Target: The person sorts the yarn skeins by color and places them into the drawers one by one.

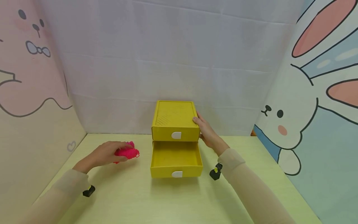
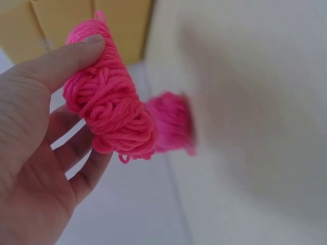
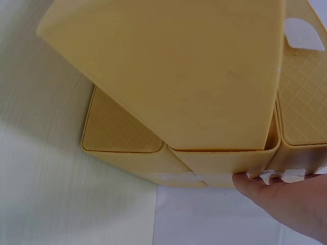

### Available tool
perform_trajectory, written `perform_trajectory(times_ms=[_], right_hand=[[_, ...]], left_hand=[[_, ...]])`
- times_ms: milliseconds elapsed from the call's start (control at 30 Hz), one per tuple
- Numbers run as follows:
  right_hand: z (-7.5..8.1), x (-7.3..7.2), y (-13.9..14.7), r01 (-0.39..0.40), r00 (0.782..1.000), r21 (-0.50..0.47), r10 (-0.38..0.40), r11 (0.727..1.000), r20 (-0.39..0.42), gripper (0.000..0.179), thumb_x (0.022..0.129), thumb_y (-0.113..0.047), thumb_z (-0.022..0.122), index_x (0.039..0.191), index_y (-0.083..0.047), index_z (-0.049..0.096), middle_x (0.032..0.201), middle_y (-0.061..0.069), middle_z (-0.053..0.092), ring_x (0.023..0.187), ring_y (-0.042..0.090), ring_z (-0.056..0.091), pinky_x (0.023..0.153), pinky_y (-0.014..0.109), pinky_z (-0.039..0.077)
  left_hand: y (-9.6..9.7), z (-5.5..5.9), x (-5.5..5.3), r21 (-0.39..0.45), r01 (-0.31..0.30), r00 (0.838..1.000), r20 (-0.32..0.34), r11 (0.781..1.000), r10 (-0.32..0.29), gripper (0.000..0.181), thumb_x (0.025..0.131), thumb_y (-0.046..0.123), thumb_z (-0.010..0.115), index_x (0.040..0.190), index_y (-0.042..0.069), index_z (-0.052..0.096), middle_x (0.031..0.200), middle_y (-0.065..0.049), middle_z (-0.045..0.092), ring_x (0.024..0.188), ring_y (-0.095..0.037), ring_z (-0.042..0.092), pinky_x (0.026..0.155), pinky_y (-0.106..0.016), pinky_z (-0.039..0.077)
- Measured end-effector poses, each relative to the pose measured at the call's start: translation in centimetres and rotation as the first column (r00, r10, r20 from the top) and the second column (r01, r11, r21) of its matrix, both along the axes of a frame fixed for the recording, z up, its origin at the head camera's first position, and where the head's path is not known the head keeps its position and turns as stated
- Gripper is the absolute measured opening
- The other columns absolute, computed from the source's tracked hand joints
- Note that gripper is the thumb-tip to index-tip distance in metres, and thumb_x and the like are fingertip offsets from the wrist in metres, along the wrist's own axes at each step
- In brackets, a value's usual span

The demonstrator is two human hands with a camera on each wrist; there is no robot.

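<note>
In the left wrist view, my left hand (image 2: 46, 102) pinches a skein of bright pink yarn (image 2: 104, 97) between thumb and fingers. A second pink yarn bundle (image 2: 169, 122) lies on the table behind it. The head view has my left hand (image 1: 107, 154) with pink yarn (image 1: 128, 151) left of a yellow drawer cabinet (image 1: 176, 113). The cabinet's middle drawer (image 1: 163, 172) is pulled out, with a bare floor. My right hand (image 1: 208, 132) grips the cabinet's upper right side, thumb at the top edge. In the right wrist view, the right hand (image 3: 291, 201) holds the cabinet's side.
Pale table (image 1: 126, 199) underneath, with a white cloth (image 1: 112, 77) hanging behind the cabinet. Side panels carry a pink cartoon animal (image 1: 30, 68) at left and a white rabbit (image 1: 288, 124) at right. The top drawer (image 1: 162, 133) is closed.
</note>
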State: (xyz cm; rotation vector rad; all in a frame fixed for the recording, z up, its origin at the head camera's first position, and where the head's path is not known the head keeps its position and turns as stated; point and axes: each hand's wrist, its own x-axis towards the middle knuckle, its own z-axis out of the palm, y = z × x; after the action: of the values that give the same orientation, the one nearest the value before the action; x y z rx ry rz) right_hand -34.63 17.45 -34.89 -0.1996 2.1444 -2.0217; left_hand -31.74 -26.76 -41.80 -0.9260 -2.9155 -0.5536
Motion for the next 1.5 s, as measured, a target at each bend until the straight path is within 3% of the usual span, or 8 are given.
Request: perform_trajectory(times_ms=[200,400,667,900,1067,1300,1500], right_hand=[[0.0,0.0,0.1,-0.007,1.000,0.004,0.007,1.000,-0.013,0.067,0.115,-0.042,0.039,0.172,-0.037,0.003,0.180,-0.002,0.005,0.158,0.033,0.027,0.126,0.064,0.025],[0.0,0.1,0.2,0.001,1.000,0.005,-0.001,1.000,-0.005,0.067,0.115,-0.041,0.040,0.172,-0.037,0.004,0.180,-0.001,0.005,0.158,0.033,0.028,0.126,0.064,0.026],[-0.1,0.1,0.2,0.003,1.000,0.003,-0.003,1.000,-0.008,0.068,0.114,-0.041,0.041,0.172,-0.037,0.005,0.180,-0.003,0.006,0.159,0.032,0.027,0.126,0.064,0.026],[-0.2,0.2,0.4,-0.005,1.000,-0.001,0.005,1.000,-0.007,0.068,0.115,-0.042,0.040,0.172,-0.037,0.005,0.179,-0.004,0.006,0.160,0.031,0.024,0.126,0.064,0.024],[-0.2,0.3,0.3,-0.009,1.000,-0.007,0.009,1.000,-0.011,0.068,0.115,-0.042,0.040,0.172,-0.036,0.004,0.179,-0.002,0.006,0.160,0.032,0.024,0.127,0.065,0.022],[0.0,0.4,0.1,-0.013,1.000,-0.006,0.013,1.000,-0.014,0.067,0.115,-0.041,0.040,0.172,-0.036,0.006,0.179,-0.001,0.009,0.158,0.033,0.029,0.126,0.065,0.023],[-0.1,0.2,0.1,-0.016,1.000,0.000,0.016,1.000,-0.017,0.067,0.115,-0.042,0.040,0.172,-0.036,0.006,0.179,-0.002,0.009,0.158,0.033,0.028,0.126,0.065,0.023]], left_hand=[[2.6,3.7,1.0,0.019,0.054,0.998,-0.019,0.998,-0.054,0.044,0.091,0.037,0.086,0.132,0.029,0.071,0.115,0.013,0.072,0.098,-0.011,0.063,0.081,-0.034,0.057],[5.6,6.8,2.6,0.012,0.088,0.995,-0.053,0.996,-0.088,0.044,0.091,0.038,0.086,0.132,0.030,0.071,0.117,0.012,0.072,0.099,-0.010,0.064,0.082,-0.033,0.057],[9.6,9.4,4.0,-0.017,0.175,0.977,-0.124,0.984,-0.176,0.042,0.092,0.034,0.085,0.132,0.031,0.074,0.119,0.010,0.073,0.099,-0.011,0.063,0.082,-0.034,0.055],[13.8,9.9,4.0,-0.098,0.243,0.956,-0.144,0.965,-0.256,0.039,0.093,0.037,0.084,0.130,0.028,0.074,0.117,0.010,0.074,0.097,-0.010,0.065,0.079,-0.029,0.055],[16.5,9.8,4.2,-0.137,0.248,0.959,-0.104,0.959,-0.263,0.042,0.092,0.039,0.085,0.131,0.028,0.073,0.119,0.009,0.075,0.100,-0.011,0.065,0.081,-0.030,0.055],[19.1,8.8,3.9,-0.134,0.278,0.955,-0.064,0.951,-0.288,0.042,0.090,0.039,0.087,0.129,0.027,0.074,0.118,0.009,0.075,0.099,-0.011,0.064,0.084,-0.029,0.056],[20.8,7.8,3.5,-0.205,0.289,0.947,-0.084,0.935,-0.311,0.039,0.091,0.044,0.084,0.126,0.029,0.075,0.112,0.011,0.075,0.094,-0.009,0.062,0.081,-0.027,0.053]])
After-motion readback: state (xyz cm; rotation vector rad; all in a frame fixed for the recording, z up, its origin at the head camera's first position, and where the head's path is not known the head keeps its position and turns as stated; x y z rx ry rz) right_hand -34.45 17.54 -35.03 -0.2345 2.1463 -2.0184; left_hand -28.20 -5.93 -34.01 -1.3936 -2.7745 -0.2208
